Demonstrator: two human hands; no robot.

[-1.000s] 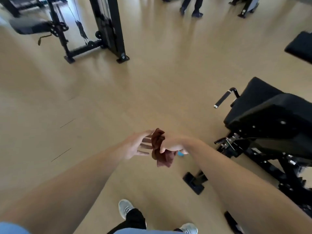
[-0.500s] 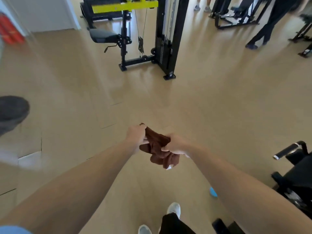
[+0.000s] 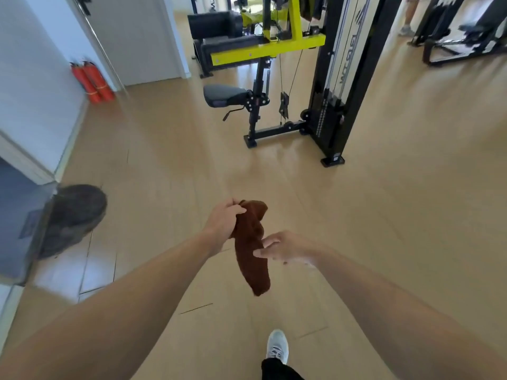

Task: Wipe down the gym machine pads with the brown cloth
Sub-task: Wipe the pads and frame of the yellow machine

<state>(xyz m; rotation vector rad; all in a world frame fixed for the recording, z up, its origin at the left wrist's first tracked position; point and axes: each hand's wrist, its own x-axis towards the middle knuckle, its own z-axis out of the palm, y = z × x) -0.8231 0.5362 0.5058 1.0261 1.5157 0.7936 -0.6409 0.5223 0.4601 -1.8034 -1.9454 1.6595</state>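
Note:
The brown cloth point(image 3: 251, 248) hangs lengthwise in front of me over the wood floor. My left hand point(image 3: 223, 219) pinches its top end. My right hand point(image 3: 285, 246) is beside the cloth's middle with fingers apart, its fingertips touching or nearly touching the fabric. Ahead stands a black and yellow cable machine point(image 3: 333, 78) with a dark seat pad point(image 3: 223, 96) low on its left side and dark roller pads point(image 3: 215, 23) higher up behind the yellow bar.
A white wall with a glass panel point(image 3: 16, 223) lines the left side, showing a dark blurred reflection. Two red fire extinguishers point(image 3: 92, 80) stand by the wall. More black machine frames point(image 3: 463, 31) fill the far right. My shoe point(image 3: 277, 345) is at the bottom.
The view has swung left and up from the black bench to the yellow cable machine. The cloth, bunched between both hands earlier, now hangs from my left hand; my right hand has let go.

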